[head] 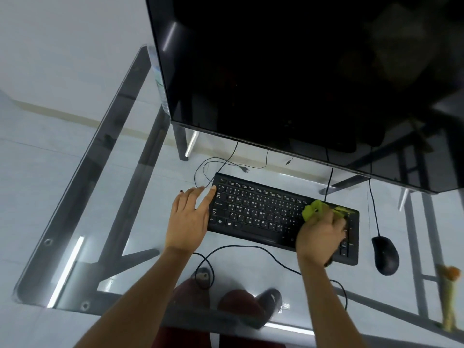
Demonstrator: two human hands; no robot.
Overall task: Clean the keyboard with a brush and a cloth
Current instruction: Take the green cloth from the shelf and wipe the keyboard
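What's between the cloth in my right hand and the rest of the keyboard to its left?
Nothing visible. The green cloth in the right hand rests on the keyboard near its right end, and the keys leftward lie bare. The left hand only touches the keyboard's left edge.

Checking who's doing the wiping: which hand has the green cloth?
The right hand, at the keyboard's right end, has the cloth bunched in its grip; the left hand rests open at the left edge.
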